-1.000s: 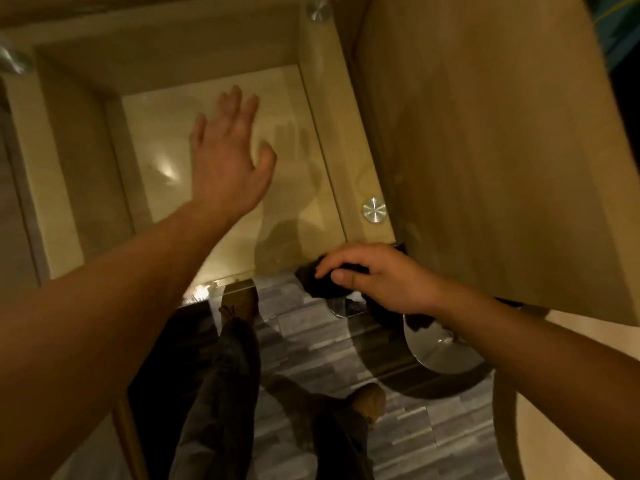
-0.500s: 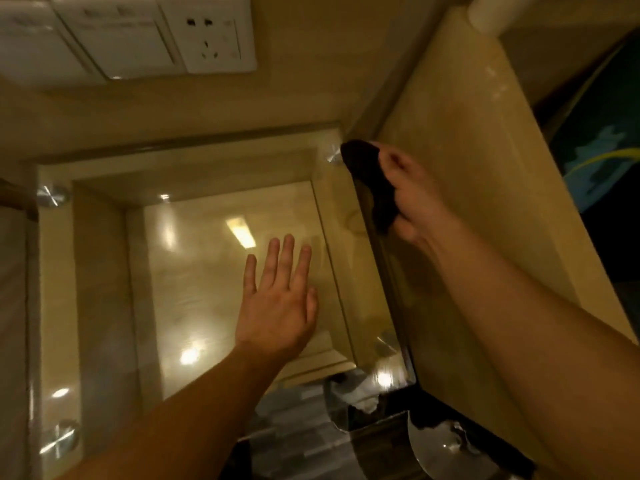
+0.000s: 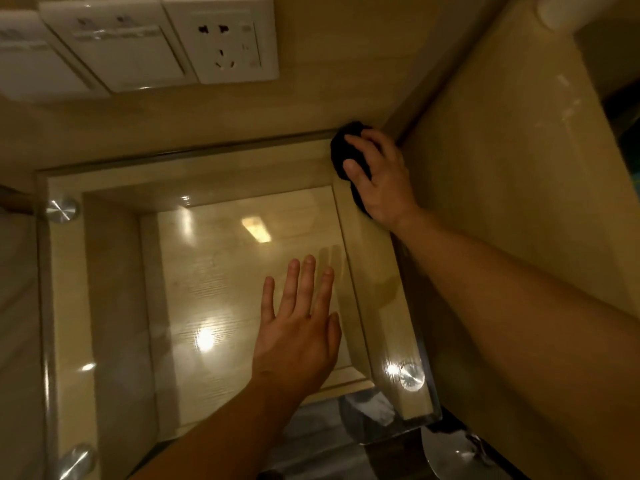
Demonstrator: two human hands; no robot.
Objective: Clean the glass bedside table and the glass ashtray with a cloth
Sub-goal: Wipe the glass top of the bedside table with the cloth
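Observation:
The glass bedside table (image 3: 114, 271) fills the middle of the view, its clear top held by round metal studs over a pale wooden box. My right hand (image 3: 379, 174) presses a dark cloth (image 3: 341, 147) onto the glass at the far right corner, where the wall meets the side panel. Its fingers curl over the cloth. My left hand (image 3: 298, 327) lies flat with straight fingers over the near middle of the glass. No ashtray is in view.
White wall sockets and switch plates (image 3: 221, 39) sit on the wall above the table. A tall pale wooden panel (image 3: 502, 185) rises along the right side. Metal studs (image 3: 62, 210) (image 3: 411, 375) mark the glass corners. Grey floor shows below the near edge.
My right hand carried the cloth from the near right corner along the right edge to the far right corner. My left hand stays flat on the glass. The view tilted up toward the wall.

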